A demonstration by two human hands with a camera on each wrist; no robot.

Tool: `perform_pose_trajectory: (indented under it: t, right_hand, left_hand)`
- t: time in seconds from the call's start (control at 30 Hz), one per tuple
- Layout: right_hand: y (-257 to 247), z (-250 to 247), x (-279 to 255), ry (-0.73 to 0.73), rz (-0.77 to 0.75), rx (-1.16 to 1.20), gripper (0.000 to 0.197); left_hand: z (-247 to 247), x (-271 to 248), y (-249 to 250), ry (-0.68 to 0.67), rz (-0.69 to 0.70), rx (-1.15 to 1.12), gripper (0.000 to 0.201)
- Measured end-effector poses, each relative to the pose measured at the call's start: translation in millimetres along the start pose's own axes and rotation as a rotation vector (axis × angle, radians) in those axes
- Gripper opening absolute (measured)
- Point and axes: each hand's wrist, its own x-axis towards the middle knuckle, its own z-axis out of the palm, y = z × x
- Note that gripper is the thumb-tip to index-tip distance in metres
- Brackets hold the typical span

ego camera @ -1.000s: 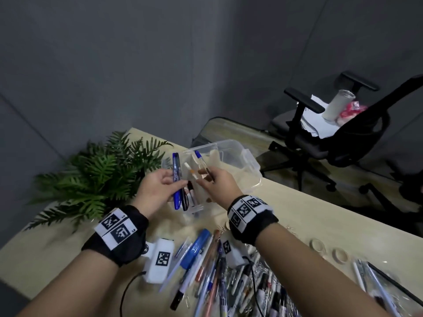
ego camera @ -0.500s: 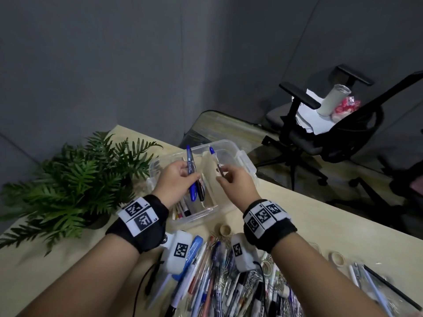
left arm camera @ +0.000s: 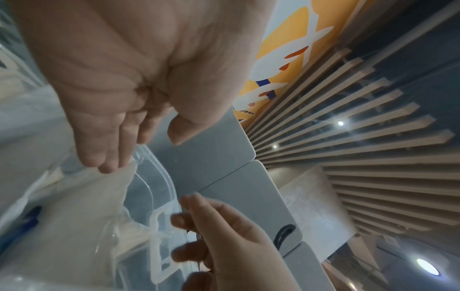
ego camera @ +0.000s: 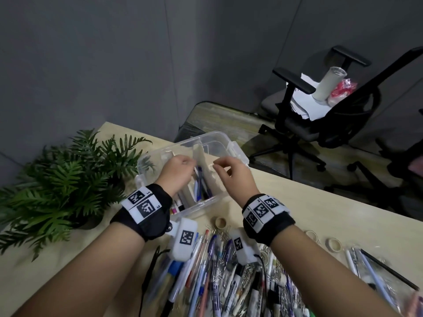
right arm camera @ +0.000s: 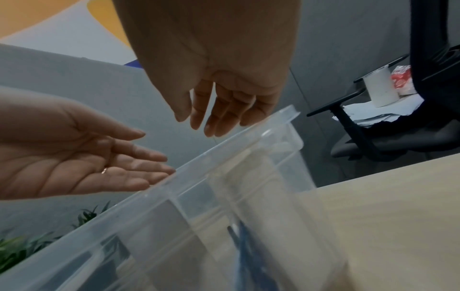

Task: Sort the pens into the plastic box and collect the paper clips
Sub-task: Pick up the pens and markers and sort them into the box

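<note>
A clear plastic box (ego camera: 238,150) with pale dividers stands on the wooden table, several blue and dark pens (ego camera: 201,184) lying in its middle compartment. Both hands hover over it with relaxed fingers and hold nothing. My left hand (ego camera: 186,162) is above the left side and my right hand (ego camera: 219,166) above the right. The left wrist view shows the left hand (left arm camera: 141,149) empty over the box (left arm camera: 154,177). In the right wrist view, the right hand (right arm camera: 196,126) hangs above the rim (right arm camera: 224,145). A heap of pens (ego camera: 212,271) mixed with silver paper clips (ego camera: 220,234) lies near me.
A potted fern (ego camera: 64,179) stands at the table's left. Tape rolls (ego camera: 220,222) (ego camera: 333,244) lie on the table, with more pens (ego camera: 366,264) at the right. A black office chair (ego camera: 332,110) with papers and a cup stands beyond the table's far edge.
The left hand let go of the blue and dark pens and the right hand let go of its blue-capped pen. Both hands now hover empty above the box.
</note>
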Motion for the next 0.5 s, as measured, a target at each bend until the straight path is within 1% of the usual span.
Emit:
perform_pose_trajectory:
  t: [0.07, 0.13, 0.2, 0.27, 0.4, 0.47, 0.5]
  right_hand:
    - [7.5, -15.3, -14.5, 0.038, -0.016, 0.022, 0.004]
    - [19.0, -32.0, -33.9, 0.075, -0.02, 0.027, 0.003]
    - [35.9, -45.3, -55.0, 0.101, 0.02, 0.027, 0.002]
    - [56.4, -53.6, -77.5, 0.104, 0.089, 0.018, 0.009]
    - [96.3, -65.2, -123.4, 0.012, 0.234, -0.069, 0.02]
    - [113.1, -70.0, -144.4, -0.037, 0.303, -0.106, 0.024]
    - [121.3, -71.7, -153.8, -0.053, 0.334, -0.135, 0.027]
  left_hand:
    - [0.6, -11.0, 5.5, -0.027, 0.047, 0.003, 0.017]
    - [3.8, -22.2, 5.7, -0.077, 0.085, -0.024, 0.014]
    - [10.0, -36.3, 4.0, -0.134, 0.105, -0.034, 0.016]
    - [18.5, -52.3, -1.9, -0.183, 0.106, -0.025, 0.016]
    - [43.4, -82.0, -23.0, -0.274, 0.069, 0.053, 0.008]
    - [57.6, -91.6, -39.5, -0.322, 0.082, 0.179, 0.008]
    - [65.3, -94.9, -49.3, -0.345, 0.087, 0.247, 0.011]
